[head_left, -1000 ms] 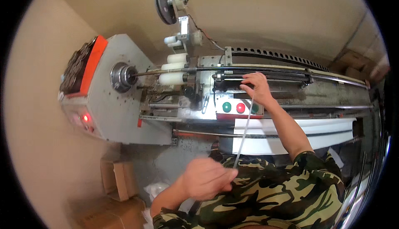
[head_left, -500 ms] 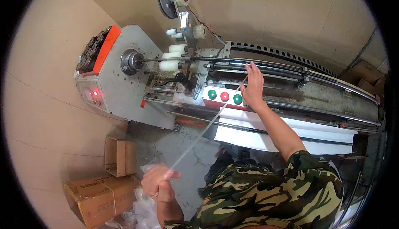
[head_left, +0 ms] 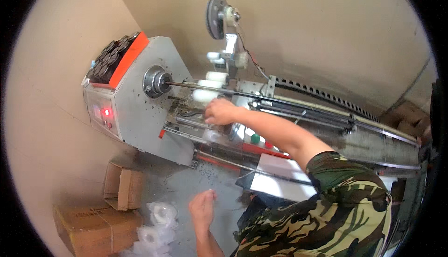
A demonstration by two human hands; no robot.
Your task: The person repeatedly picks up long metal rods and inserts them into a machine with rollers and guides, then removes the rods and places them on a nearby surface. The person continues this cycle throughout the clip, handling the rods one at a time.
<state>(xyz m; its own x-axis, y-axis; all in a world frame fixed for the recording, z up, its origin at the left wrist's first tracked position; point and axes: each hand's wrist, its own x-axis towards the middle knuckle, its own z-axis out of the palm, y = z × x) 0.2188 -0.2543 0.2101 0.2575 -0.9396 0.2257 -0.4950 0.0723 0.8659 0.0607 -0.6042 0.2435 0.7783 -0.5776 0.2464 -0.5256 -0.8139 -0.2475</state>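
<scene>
My right hand (head_left: pixel 220 112) reaches over the machine bed, its fingers curled around the end of a black lever (head_left: pixel 189 114); the lever's round knob is hidden under it. Just above the hand are white rollers (head_left: pixel 204 95). A long thin rod (head_left: pixel 193 85) runs past them out of the round metal chuck (head_left: pixel 158 82). My left hand (head_left: pixel 201 209) is closed in a pinch, low in front of the machine. Whatever it pinches is too small to make out. Green and red push buttons (head_left: pixel 255 138) show partly beneath my right forearm.
A grey machine housing (head_left: pixel 140 112) with a lit red lamp (head_left: pixel 107 112) stands at left. Behind the rollers rises a reel (head_left: pixel 215 17). Cardboard boxes (head_left: pixel 93 231) and clear plastic-wrapped rolls (head_left: pixel 163 214) lie on the floor at lower left. A white sheet (head_left: pixel 280 182) hangs below the bed.
My right hand has moved left from the rods to the lever. The pale strip stretched between my hands no longer shows. My left hand has shifted slightly right, and the view has turned.
</scene>
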